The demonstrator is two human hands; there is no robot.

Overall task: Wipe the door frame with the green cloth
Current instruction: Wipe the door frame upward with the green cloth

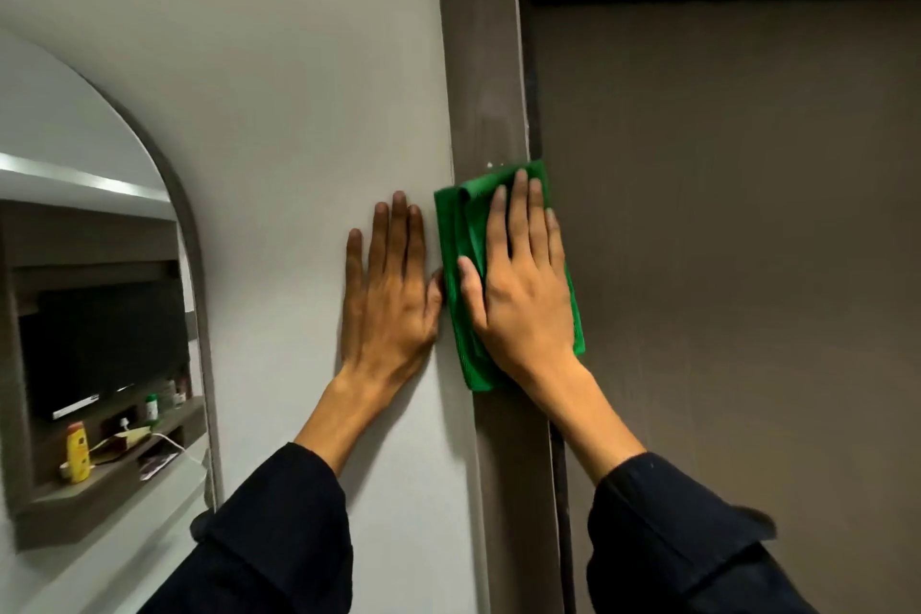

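Right hand (523,284) lies flat, fingers spread and extended, pressing the green cloth (461,274) against the vertical brown door frame (478,65). The cloth is folded, sits on the frame about mid-height in view, its right edge overlapping the frame's inner edge toward the door (722,239); thumb rests on the cloth's left part. No closed grip on the cloth, just palm pressure.

Left hand (388,294) is empty, flat and open against the white wall (274,90), fingers together pointing up, just beside the frame's left edge, thumb side touching or nearly touching the cloth, cannot tell which.

Both forearms come up from bottom of view, dark sleeves (279,538) pushed to below the wrists.

Door is brown, shut as far as visible, dark gap along the top.

Left of the wall: arched mirror (75,165) showing a shelf with a yellow bottle (77,451), a small green-capped bottle (152,406), a white cable (172,444).
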